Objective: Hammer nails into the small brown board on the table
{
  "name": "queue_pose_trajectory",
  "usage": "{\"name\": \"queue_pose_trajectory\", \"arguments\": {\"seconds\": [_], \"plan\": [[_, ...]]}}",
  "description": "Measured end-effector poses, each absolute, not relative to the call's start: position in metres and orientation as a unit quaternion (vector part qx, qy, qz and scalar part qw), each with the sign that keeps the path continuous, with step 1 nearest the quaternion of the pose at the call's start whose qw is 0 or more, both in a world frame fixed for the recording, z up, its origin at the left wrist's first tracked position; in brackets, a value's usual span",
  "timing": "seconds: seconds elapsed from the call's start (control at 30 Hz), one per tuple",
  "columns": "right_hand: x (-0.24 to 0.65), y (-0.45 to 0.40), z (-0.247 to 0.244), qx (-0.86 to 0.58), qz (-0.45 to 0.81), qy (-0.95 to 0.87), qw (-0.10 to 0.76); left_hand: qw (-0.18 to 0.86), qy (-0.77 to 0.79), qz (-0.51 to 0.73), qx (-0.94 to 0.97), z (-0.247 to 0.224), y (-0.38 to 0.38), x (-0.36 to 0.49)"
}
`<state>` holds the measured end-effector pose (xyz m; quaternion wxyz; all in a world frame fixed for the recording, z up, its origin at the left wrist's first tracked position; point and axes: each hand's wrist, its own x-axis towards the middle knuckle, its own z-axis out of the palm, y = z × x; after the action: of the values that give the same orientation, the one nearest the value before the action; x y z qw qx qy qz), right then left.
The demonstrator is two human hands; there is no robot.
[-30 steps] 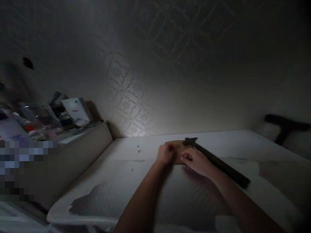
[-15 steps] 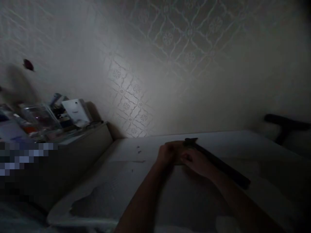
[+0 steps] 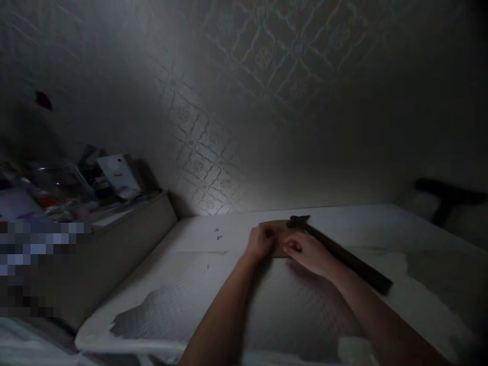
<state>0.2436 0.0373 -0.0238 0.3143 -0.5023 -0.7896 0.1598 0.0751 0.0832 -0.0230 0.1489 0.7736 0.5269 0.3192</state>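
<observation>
A small flat brown board [image 3: 277, 224] lies on the white table [image 3: 236, 229], with both my hands over it. My left hand [image 3: 260, 242] is closed at the board's left side, its fingers curled inward; whatever they hold is too dark to see. Over the right part of the board, my right hand [image 3: 308, 250] is curled, with thumb and index finger pinched together. Anything between those fingertips cannot be made out. Just beyond and to the right of my right hand lies a dark hammer [image 3: 354, 262], its head at the far end by the board.
Several small dark bits [image 3: 218, 237] lie on the table to the left. A cabinet [image 3: 129, 244] at left carries a white box [image 3: 119, 173] and clutter. Patterned wallpaper [image 3: 206, 152] rises behind the table. A dark T-shaped object [image 3: 446, 195] stands at far right.
The hands and table now look brighter, and the wall darker. Both hands stay in nearly the same place over the board.
</observation>
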Motion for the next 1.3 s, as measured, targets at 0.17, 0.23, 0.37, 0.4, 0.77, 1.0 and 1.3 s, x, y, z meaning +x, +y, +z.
{"name": "queue_pose_trajectory", "arguments": {"seconds": [0.17, 0.23, 0.37, 0.4, 0.77, 1.0, 1.3], "plan": [[0.243, 0.035, -0.021, -0.500, 0.157, -0.793, 0.310, 0.146, 0.524, 0.309, 0.780, -0.022, 0.082, 0.075], [0.243, 0.034, -0.021, -0.501, 0.152, -0.792, 0.314, 0.151, 0.525, 0.306, 0.780, -0.022, 0.082, 0.074], [0.243, 0.034, -0.022, -0.504, 0.143, -0.790, 0.318, 0.174, 0.512, 0.305, 0.784, -0.021, 0.082, 0.071], [0.243, 0.035, -0.023, -0.504, 0.146, -0.790, 0.316, 0.181, 0.509, 0.307, 0.784, -0.020, 0.082, 0.070], [0.252, 0.039, -0.023, -0.573, 0.028, -0.758, 0.310, 0.269, 0.513, 0.322, 0.749, -0.014, 0.083, 0.066], [0.269, 0.037, -0.024, -0.730, -0.093, -0.634, 0.237, 0.343, 0.501, 0.370, 0.704, -0.018, 0.086, 0.069], [0.278, 0.044, -0.035, -0.745, -0.123, -0.627, 0.193, 0.423, 0.505, 0.392, 0.642, -0.020, 0.086, 0.071]]}}
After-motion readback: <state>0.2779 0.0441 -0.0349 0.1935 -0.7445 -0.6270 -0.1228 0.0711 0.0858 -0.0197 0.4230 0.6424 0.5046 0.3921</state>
